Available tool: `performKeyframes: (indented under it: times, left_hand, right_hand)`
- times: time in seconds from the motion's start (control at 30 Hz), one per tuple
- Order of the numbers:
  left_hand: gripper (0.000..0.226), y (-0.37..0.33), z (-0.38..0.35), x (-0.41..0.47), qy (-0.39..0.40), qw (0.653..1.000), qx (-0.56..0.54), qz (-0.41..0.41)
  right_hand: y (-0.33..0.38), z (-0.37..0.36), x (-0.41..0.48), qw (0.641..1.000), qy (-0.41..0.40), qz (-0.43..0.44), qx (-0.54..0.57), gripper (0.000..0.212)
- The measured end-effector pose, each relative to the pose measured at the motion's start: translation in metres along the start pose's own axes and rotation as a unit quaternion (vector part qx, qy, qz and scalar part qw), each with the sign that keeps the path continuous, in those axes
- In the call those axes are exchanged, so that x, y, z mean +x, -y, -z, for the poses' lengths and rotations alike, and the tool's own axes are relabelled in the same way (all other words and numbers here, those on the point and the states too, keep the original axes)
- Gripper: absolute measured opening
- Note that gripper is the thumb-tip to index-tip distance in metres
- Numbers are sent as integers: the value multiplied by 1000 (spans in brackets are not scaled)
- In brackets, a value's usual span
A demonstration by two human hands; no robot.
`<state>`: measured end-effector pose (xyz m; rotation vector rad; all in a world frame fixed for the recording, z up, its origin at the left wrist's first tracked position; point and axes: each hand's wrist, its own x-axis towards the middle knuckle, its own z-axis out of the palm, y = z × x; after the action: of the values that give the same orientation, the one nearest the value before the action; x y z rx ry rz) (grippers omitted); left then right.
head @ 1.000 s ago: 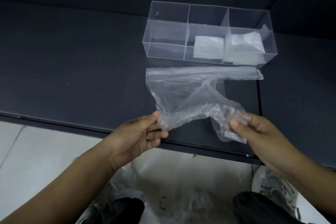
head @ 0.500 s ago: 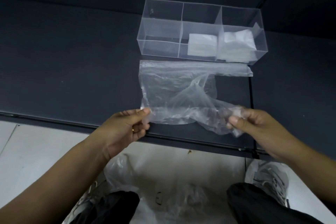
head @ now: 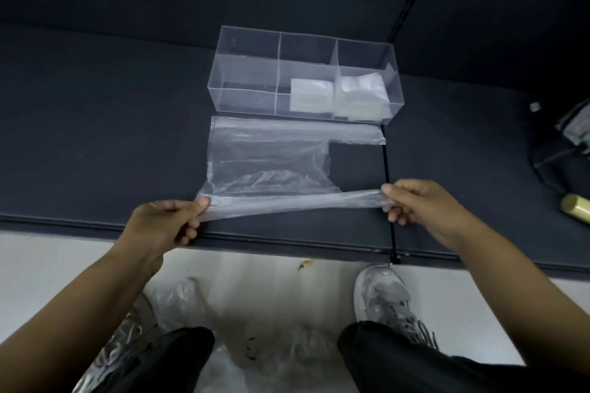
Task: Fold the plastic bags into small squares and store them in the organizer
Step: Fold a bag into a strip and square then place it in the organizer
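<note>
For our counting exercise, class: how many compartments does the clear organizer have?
3, in a row in the organizer: left compartment, no bag visible; middle compartment, with a folded bag; right compartment, with stacked folded bags. None seems hidden.

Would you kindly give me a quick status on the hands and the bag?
Left hand and right hand pinch the bag, near edge taut. Far part flat before the organizer. Nothing blocks it.

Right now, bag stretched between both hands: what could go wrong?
Left hand and right hand pinch the bag taut by its near edge: thin film could stretch or tear. The far edge lies loose beside the organizer, so the fold may land skewed. The hands are near the table edge: a slip could drop it.
</note>
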<state>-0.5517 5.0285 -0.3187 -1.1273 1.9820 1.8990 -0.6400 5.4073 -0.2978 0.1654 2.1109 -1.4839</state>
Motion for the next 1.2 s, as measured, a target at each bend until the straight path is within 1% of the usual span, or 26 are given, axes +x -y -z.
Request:
performKeyframes:
  times: [0.03, 0.07, 0.13, 0.17, 0.2, 0.23, 0.3, 0.33, 0.37, 0.43, 0.53, 0.57, 0.63, 0.73, 0.83, 0.87, 0.9, 0.93, 0.97, 1.0, 1.03, 1.07, 1.1, 1.13, 1.17, 1.2]
  left_hand:
    - [24, 1, -1, -1, -2, 1000, -6, 4]
    - [23, 1, -1, -3, -3, 1000, -15, 10]
    - [20, 1, -1, -5, -4, 999, -33, 25]
    - [17, 0, 0, -7, 0, 999, -43, 32]
    - [16, -1, 1, -8, 6, 998, -52, 38]
    - [14, -2, 1, -9, 10, 997, -61, 43]
    - [14, 0, 0, -11, 19, 996, -74, 49]
    - [15, 2, -1, -12, 24, 995, -78, 51]
    - [16, 4, -1, -13, 27, 995, -82, 51]
    - [18, 8, -2, -12, 27, 994, -90, 50]
    - [21, 11, 0, -10, 20, 993, -103, 52]
    - [21, 12, 0, -9, 19, 993, -103, 52]
    - [20, 15, -1, -10, 13, 994, -99, 41]
    - [15, 19, -3, -13, 6, 996, -93, 17]
    - [17, 21, -5, -15, 4, 996, -84, -1]
    - [19, 21, -6, -16, 5, 997, -78, -6]
    - [19, 21, -6, -16, 5, 997, -72, -9]
    - [20, 21, -7, -15, 4, 998, -67, -12]
    - [19, 22, -8, -15, 2, 998, -65, -15]
    - [17, 22, -8, -15, 2, 998, -65, -17]
    - [16, 22, -8, -15, 1, 998, -65, -19]
    - [14, 22, -8, -14, -1, 998, -65, -20]
    - [12, 22, -7, -14, -4, 998, -65, -20]
    - [11, 22, -7, -15, -7, 998, -64, -21]
    - [11, 22, -7, -15, -8, 998, -61, -23]
    - [11, 22, -7, -15, -9, 998, -58, -26]
  right_hand:
    - [-3, -2, -1, 1000, -8, 4, 10, 19]
    - [-5, -2, -2, 1000, -14, 12, 19, 11]
    - [-7, 2, -6, 999, -1, 21, 42, 6]
    - [-7, 5, -10, 998, 25, 20, 53, 3]
    - [-7, 7, -13, 996, 64, 18, 63, 7]
    - [-7, 10, -16, 992, 110, 13, 66, 15]
    - [-4, 11, -20, 982, 183, 6, 42, 28]
    - [-3, 11, -21, 980, 197, 6, 29, 30]
    - [-2, 10, -20, 981, 193, 7, 24, 30]
    - [1, 6, -18, 988, 150, 9, 33, 23]
    - [-1, -3, -13, 998, 44, 30, 37, 9]
    - [-2, -7, -10, 999, 5, 39, 33, 9]
    - [-6, -14, -5, 995, -80, 51, 6, 18]
    - [-12, -23, 4, 976, -213, 43, -27, 29]
    - [-13, -33, 9, 934, -340, 70, -81, 34]
    - [-12, -36, 10, 921, -365, 84, -110, 36]
    - [-11, -39, 9, 917, -369, 91, -123, 36]
    - [-10, -41, 8, 927, -351, 86, -105, 32]
    - [-7, -40, 7, 944, -318, 71, -49, 23]
    - [-4, -38, 6, 961, -270, 47, 31, 13]
    - [-2, -33, 3, 969, -212, 20, 122, 17]
    - [0, -28, -1, 966, -143, -7, 214, 30]
    - [1, -22, -4, 955, -76, -34, 284, 42]
    - [2, -16, -7, 944, -26, -57, 325, 49]
    - [3, -13, -9, 937, 3, -72, 341, 52]
    - [5, -11, -10, 937, 6, -84, 340, 52]
